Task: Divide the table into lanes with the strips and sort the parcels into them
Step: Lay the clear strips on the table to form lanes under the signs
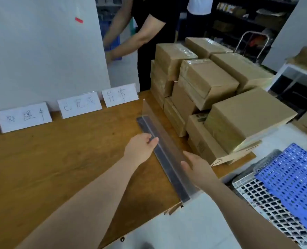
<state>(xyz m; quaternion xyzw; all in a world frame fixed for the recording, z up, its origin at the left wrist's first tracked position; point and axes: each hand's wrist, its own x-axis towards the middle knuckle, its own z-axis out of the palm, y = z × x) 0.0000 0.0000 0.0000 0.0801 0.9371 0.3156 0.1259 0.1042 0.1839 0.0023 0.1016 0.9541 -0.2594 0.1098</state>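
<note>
Left grip (pixel 140 150) is closed on the left edge of the strip (pixel 164 162), the fingers curled over its dark flat band about halfway along. Right grip (pixel 197 168) is closed on the strip's right side, nearer the near end, with the thumb laid against the clear upright wall.

The strip is set lengthwise on the right part of the wooden surface (pixel 59 159). It runs from near the far edge to the near edge, where its end juts slightly past the wood. Whether it rests fully on the wood cannot be told.

Just to the right of it, the parcels (pixel 208 78), brown cardboard boxes sealed with clear tape, are stacked several high.

Along the far edge, three white cards with handwritten characters (pixel 80 105) are leaned against a white board (pixel 41 51), and part of a fourth is seen at the left border.

A blue perforated crate (pixel 292 177) is seen at the right, lying on a white grid crate (pixel 265 203). Another person in a black top (pixel 149 24) is bent over behind the board.
</note>
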